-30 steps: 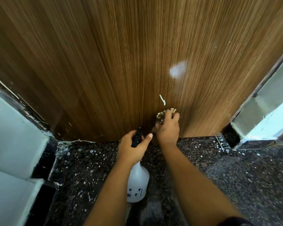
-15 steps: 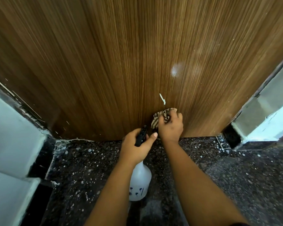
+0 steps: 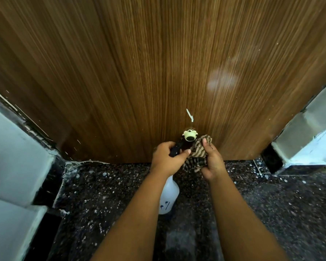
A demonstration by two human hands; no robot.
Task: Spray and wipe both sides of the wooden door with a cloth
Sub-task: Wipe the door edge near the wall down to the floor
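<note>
The wooden door (image 3: 139, 72) fills the upper view, its bottom edge meeting the floor. A white paint streak (image 3: 189, 114) marks it low down, and a pale hazy patch (image 3: 221, 80) sits higher to the right. My left hand (image 3: 167, 159) grips the black trigger head of a white spray bottle (image 3: 168, 194), whose cream nozzle (image 3: 190, 136) points up near the door. My right hand (image 3: 213, 161) holds a crumpled striped brown cloth (image 3: 198, 153) just off the door's lower part, right beside the nozzle.
Dark speckled stone floor (image 3: 102, 204) lies under my arms. A pale wall and door frame (image 3: 13, 147) stand at left, another wall corner (image 3: 309, 140) at right, with a dark gap (image 3: 271, 159) beside the door's bottom right corner.
My right hand has pulled the cloth off the door and turned it toward me. My left hand has raised the spray bottle so the nozzle now shows beside the cloth.
</note>
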